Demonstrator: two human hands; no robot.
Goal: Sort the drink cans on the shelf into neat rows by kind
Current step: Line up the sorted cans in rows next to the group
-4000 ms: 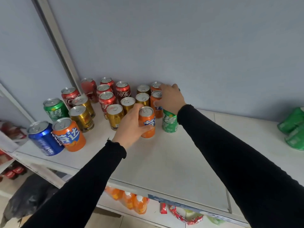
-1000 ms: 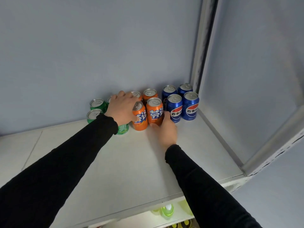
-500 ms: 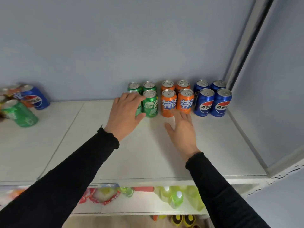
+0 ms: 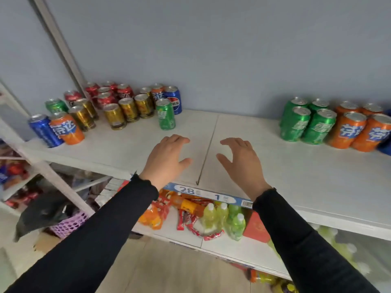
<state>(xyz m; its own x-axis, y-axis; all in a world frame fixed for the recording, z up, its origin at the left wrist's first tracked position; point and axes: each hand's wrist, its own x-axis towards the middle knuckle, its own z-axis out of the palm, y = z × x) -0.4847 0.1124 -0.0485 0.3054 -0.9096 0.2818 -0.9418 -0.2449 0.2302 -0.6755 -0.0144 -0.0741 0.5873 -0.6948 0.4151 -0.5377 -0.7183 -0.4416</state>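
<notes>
**Cans half sorted, both hands empty over mid-shelf**

From my remote feed: on the white shelf (image 4: 243, 132), four green cans (image 4: 306, 123) stand two-by-two at right, touching four orange cans (image 4: 357, 127) in the same block; a sliver of blue can shows at the frame's R edge. At left, an unsorted cluster w/ red cans (image 4: 105, 94), gold cans (image 4: 124, 111), a blue can (image 4: 174, 101) at the back, one green can (image 4: 165, 114) upright in front of it. A blue-and-orange pair (image 4: 56, 131) stands at the L front corner. Left hand (image 4: 167, 157) and right hand (image 4: 240, 159) hover mid-shelf, fingers relaxed, slightly spread, grasping nothing, well apart from both groups. Black sleeves. Below: price strip (image 4: 207, 194), yellow-green bottles (image 4: 224, 220), snack packs.
</notes>
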